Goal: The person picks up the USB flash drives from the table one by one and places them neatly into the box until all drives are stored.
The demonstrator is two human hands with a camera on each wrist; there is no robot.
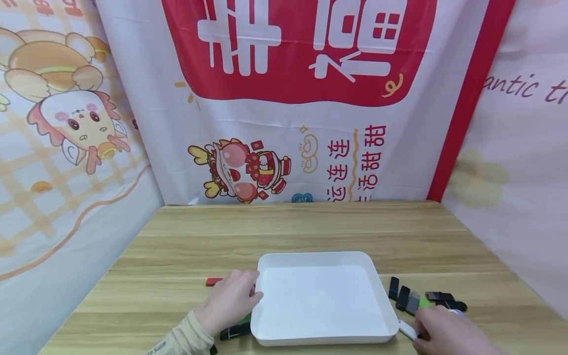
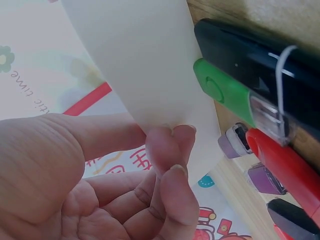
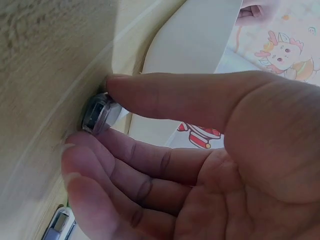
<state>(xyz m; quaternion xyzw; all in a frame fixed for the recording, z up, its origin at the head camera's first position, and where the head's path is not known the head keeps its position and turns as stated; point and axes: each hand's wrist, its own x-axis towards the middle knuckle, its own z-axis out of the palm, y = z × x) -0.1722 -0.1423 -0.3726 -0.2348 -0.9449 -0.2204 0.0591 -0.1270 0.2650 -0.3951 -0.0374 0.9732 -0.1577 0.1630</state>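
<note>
A white rectangular tray [image 1: 314, 340] lies on the wooden table. At its left wall, my left hand [image 1: 235, 298] pinches the rim between thumb and fingers, as the left wrist view shows up close. Just right of the tray's near corner, my right hand [image 1: 448, 330] has thumb and fingertips on the two sides of a white USB stick [image 1: 408, 329] with a clear cap. In the right wrist view the capped end of that USB stick [image 3: 97, 114] shows between thumb and index finger, low against the table.
Right of the tray lie several black USB sticks [image 1: 403, 298], a grey one [image 1: 412, 303] and a green one [image 1: 424, 301]. Left of it are a black stick [image 2: 240, 60], a green stick [image 2: 225, 92], a red stick [image 2: 287, 170] and purple-ended ones [image 2: 265, 178]. Printed cloths [image 1: 288, 118] hang around the table.
</note>
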